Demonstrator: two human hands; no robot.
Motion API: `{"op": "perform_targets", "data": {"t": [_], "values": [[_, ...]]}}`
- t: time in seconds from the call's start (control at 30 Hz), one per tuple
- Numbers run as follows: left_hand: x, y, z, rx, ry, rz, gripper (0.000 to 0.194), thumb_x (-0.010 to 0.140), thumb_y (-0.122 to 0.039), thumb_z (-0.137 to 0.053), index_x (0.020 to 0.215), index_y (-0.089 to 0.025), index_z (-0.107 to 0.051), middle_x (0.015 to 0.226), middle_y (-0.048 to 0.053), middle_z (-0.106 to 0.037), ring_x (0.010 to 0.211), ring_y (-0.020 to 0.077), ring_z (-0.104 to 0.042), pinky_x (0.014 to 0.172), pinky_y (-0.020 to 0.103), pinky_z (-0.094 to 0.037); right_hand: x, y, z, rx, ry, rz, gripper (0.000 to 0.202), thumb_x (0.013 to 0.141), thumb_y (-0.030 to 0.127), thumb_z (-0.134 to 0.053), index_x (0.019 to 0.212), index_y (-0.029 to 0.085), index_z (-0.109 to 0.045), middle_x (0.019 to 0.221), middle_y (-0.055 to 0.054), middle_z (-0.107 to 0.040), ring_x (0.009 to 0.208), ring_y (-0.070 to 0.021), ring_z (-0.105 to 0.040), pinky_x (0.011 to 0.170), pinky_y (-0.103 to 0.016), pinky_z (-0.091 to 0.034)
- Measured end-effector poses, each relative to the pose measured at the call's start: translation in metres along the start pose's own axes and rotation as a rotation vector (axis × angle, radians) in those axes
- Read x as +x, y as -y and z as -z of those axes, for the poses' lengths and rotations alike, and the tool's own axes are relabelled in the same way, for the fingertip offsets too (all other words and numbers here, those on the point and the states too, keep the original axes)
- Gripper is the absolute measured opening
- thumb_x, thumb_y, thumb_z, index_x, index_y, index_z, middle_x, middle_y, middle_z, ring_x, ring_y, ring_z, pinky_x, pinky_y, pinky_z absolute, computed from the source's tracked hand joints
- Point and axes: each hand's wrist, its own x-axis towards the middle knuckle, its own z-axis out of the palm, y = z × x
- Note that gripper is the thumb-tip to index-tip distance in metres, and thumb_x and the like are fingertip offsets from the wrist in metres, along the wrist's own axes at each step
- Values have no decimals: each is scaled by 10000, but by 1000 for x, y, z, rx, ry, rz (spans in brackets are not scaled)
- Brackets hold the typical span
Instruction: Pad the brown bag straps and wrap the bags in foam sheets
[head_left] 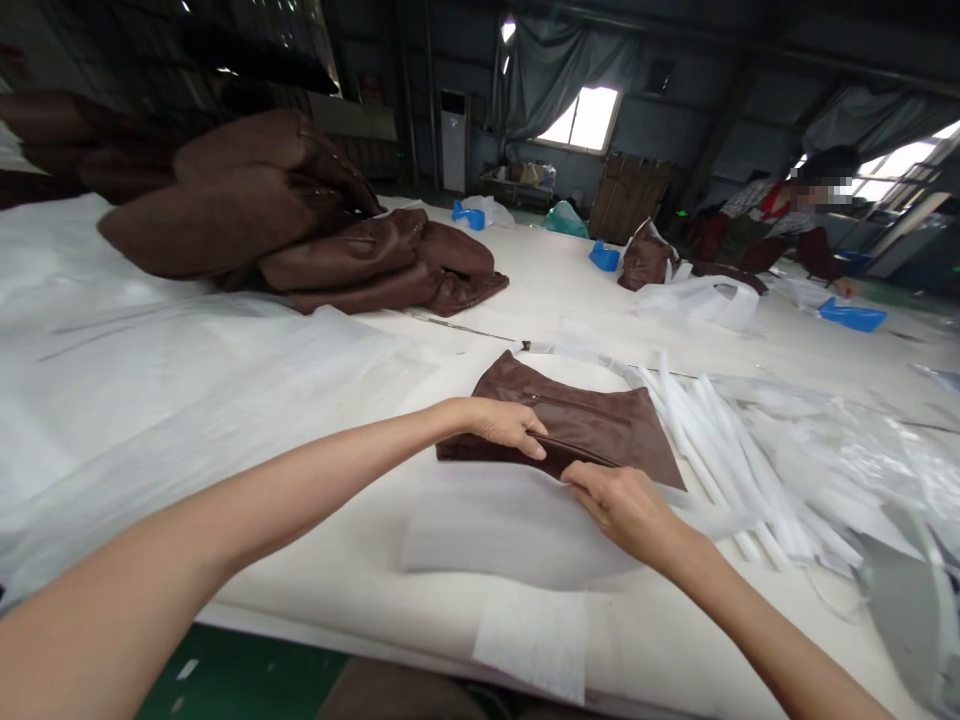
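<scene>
A flat brown leather-like handbag (592, 410) lies on the table in front of me, a zip line across its face and its strap wrapped in pale material on the far side. My left hand (510, 425) reaches over the bag and grips its near panel, thumb and fingers along a fold. At the bag's near edge, my right hand (622, 505) pinches the top edge of a translucent white sheet (510, 525), which is blurred by motion. The fingertips of the right hand are partly hidden, right against the bag's lip.
A heap of brown bags (247, 220) rises at the left beside plastic sheeting (187, 370). White foam strips (720, 450) and clear plastic bags (840, 430) lie to the right. Blue tape dispensers (853, 314) stand farther back. A co-worker (795, 220) bends over the table's far right.
</scene>
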Motion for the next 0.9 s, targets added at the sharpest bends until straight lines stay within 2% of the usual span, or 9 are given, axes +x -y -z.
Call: {"op": "perform_targets", "data": {"t": [0.13, 0.23, 0.3, 0.4, 0.53, 0.67, 0.73, 0.8, 0.9], "values": [[0, -7, 12, -33, 84, 15, 387, 865, -500, -520, 990, -199, -727, 967, -1, -732, 874, 189, -635, 757, 230, -467, 13, -5, -10, -289, -70, -20, 241, 949, 98, -430, 972, 223, -634, 837, -24, -698, 700, -166, -642, 512, -301, -188], [-1, -10, 15, -8, 73, 25, 461, 850, -587, -507, 1017, -212, -716, 1018, 6, -724, 930, 198, -633, 782, 228, -458, 19, -4, -12, -336, -108, 23, 269, 941, 68, -416, 970, 215, -640, 780, -37, -677, 693, -164, -629, 512, -306, -179], [-2, -10, 10, 58, 36, 37, 467, 759, -593, -621, 994, -197, -699, 953, 17, -719, 877, 207, -632, 731, 233, -446, 23, -3, -14, -323, -119, 5, 262, 947, 72, -412, 976, 205, -636, 791, -48, -676, 712, -171, -631, 516, -302, -196], [-4, -7, -1, 183, -63, 50, 348, 689, -427, -717, 938, -191, -655, 870, 14, -691, 804, 208, -613, 675, 245, -404, 22, -2, -15, -298, -120, -80, 202, 978, 136, -425, 969, 198, -617, 853, -50, -682, 748, -175, -641, 524, -292, -234], [-5, -1, -12, 286, -172, 50, 57, 790, -237, -550, 797, -202, -594, 739, -4, -638, 731, 187, -594, 647, 253, -356, 2, -11, -7, -274, -83, -142, 142, 936, 269, -574, 1070, 221, -571, 970, -29, -675, 866, -203, -647, 582, -280, -320], [-4, 1, -13, 341, -202, 32, 48, 800, -235, -539, 765, -210, -560, 686, -14, -602, 711, 186, -591, 614, 251, -333, -30, -28, -2, -339, -16, -285, 70, 881, 143, -579, 919, 201, -586, 895, -38, -651, 822, -211, -624, 649, -307, -366], [-6, 0, -14, 367, -219, 31, 48, 814, -236, -527, 789, -212, -560, 686, -9, -599, 709, 191, -591, 608, 253, -328, -44, -33, -6, -390, -98, -351, 101, 881, 107, -541, 880, 193, -594, 871, -60, -636, 817, -226, -603, 688, -332, -381], [-8, -2, -16, 392, -237, 39, 54, 832, -234, -514, 819, -213, -562, 679, -5, -594, 697, 194, -590, 593, 255, -320, -54, -31, -13, -432, -312, -362, 129, 889, 122, -532, 986, 168, -605, 955, -111, -631, 899, -264, -576, 765, -376, -397], [-10, -5, -22, 427, -262, 50, 66, 852, -212, -500, 833, -211, -563, 656, -3, -587, 675, 193, -593, 576, 255, -308, -60, -9, -30, -357, -653, -194, 235, 919, 125, -498, 1143, 151, -567, 1074, -149, -598, 1000, -278, -521, 858, -416, -396]]}}
